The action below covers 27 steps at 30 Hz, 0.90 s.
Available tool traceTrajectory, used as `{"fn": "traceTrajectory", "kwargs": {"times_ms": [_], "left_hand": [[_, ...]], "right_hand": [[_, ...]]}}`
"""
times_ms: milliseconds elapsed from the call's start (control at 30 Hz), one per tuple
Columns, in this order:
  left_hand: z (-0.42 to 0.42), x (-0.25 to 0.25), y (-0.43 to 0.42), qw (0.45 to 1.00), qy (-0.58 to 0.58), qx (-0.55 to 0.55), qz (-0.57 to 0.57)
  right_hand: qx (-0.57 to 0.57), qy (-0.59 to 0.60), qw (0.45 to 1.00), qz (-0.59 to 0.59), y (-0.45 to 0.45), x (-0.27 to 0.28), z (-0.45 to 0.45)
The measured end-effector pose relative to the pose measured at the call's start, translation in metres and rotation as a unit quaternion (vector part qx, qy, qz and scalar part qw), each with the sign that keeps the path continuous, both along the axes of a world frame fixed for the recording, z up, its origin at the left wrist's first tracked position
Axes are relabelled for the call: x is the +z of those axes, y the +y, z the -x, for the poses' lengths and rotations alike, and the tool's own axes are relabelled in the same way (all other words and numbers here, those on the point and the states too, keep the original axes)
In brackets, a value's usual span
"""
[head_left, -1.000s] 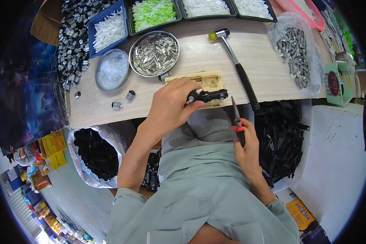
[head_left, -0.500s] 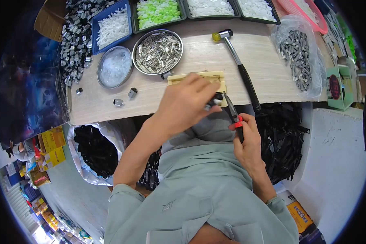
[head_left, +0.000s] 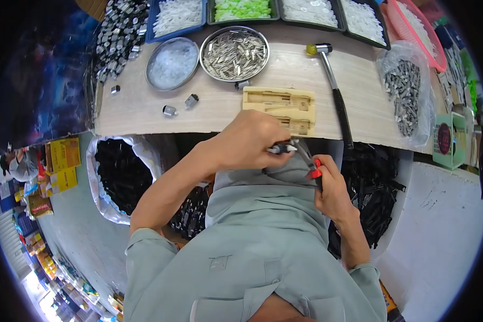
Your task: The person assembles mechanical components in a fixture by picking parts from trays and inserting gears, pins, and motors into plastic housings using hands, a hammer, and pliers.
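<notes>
My left hand (head_left: 252, 140) is closed around a small black and silver part (head_left: 282, 148) with a white tip, held over my lap just off the table edge. In my right hand (head_left: 334, 188) is a pair of pliers (head_left: 317, 170) with red on the handles. The plier jaws point up and left, close beside the white tip; whether they grip it I cannot tell. Just beyond my left hand lies a cream block (head_left: 306, 114) with shaped recesses, its lower left corner hidden by the hand.
A mallet (head_left: 341, 112) lies right of the block. Behind stand a metal bowl (head_left: 269, 52) of silver pieces, a dish (head_left: 172, 64) and several trays of plastic parts. Two loose parts (head_left: 169, 110) lie left. A bag (head_left: 405, 96) of grey pieces sits right; black pieces (head_left: 122, 174) fill a sack below.
My left hand has drawn back from above the cream block toward my lap with the small part, uncovering most of the block. The pliers have come down with it. The whole view has shifted.
</notes>
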<state>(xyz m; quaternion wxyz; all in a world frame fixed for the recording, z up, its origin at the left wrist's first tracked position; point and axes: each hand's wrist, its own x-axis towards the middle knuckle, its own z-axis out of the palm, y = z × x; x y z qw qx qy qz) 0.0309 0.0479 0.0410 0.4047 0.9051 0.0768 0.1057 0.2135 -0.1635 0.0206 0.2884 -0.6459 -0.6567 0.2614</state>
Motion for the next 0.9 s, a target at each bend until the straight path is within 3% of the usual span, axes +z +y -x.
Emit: {"fn": "traceTrajectory", "kwargs": {"times_ms": [67, 167, 233, 300, 367, 400, 433, 500, 600, 700, 733, 800, 833, 867, 900], "left_hand": [[0.018, 0.001, -0.001, 0.978, 0.056, -0.024, 0.2], [0.05, -0.001, -0.021, 0.966, -0.006, 0.039, 0.257], [0.08, -0.013, -0.039, 0.968, -0.045, 0.165, 0.183], [0.121, -0.044, -0.059, 0.939, -0.058, 0.318, 0.12], [0.171, -0.085, -0.081, 0.888, 0.105, 0.441, 0.08], [0.195, -0.116, -0.1, 0.851, 0.218, 0.475, 0.053], [0.217, -0.151, -0.123, 0.802, 0.328, 0.498, 0.03], [0.253, -0.217, -0.168, 0.726, 0.484, 0.483, 0.064], [0.272, -0.262, -0.22, 0.652, 0.534, 0.531, -0.083], [0.263, -0.222, -0.216, 0.679, 0.443, 0.57, -0.13], [0.258, -0.202, -0.203, 0.697, 0.394, 0.589, -0.108], [0.27, -0.181, -0.17, 0.709, 0.295, 0.618, -0.169], [0.287, -0.176, -0.151, 0.694, 0.242, 0.645, -0.212], [0.298, -0.169, -0.127, 0.641, 0.236, 0.687, -0.249], [0.314, -0.157, -0.101, 0.635, 0.149, 0.7, -0.293]], "right_hand": [[0.048, 0.01, 0.999, 0.001, 0.002, 0.009, 0.003], [0.075, 0.01, 0.997, -0.006, 0.008, 0.019, 0.016], [0.04, -0.042, 0.997, -0.047, 0.009, 0.015, 0.008], [-0.139, 0.011, 0.989, -0.049, 0.005, 0.007, -0.016], [-0.207, -0.089, 0.97, -0.094, 0.013, -0.007, -0.064], [-0.253, -0.039, 0.965, -0.062, 0.016, -0.016, -0.091], [-0.215, -0.155, 0.963, -0.052, 0.02, -0.023, -0.121], [-0.211, -0.23, 0.95, -0.032, 0.036, -0.028, -0.144], [-0.209, -0.31, 0.925, -0.06, 0.058, -0.045, -0.165], [-0.221, -0.346, 0.904, -0.12, 0.077, -0.054, -0.161], [-0.237, -0.323, 0.908, -0.12, 0.081, -0.058, -0.156], [-0.252, -0.314, 0.909, -0.107, 0.087, -0.055, -0.148], [-0.261, -0.312, 0.908, -0.099, 0.088, -0.054, -0.144], [-0.266, -0.248, 0.924, -0.119, 0.088, -0.057, -0.141], [-0.265, -0.252, 0.922, -0.129, 0.088, -0.056, -0.139]]}}
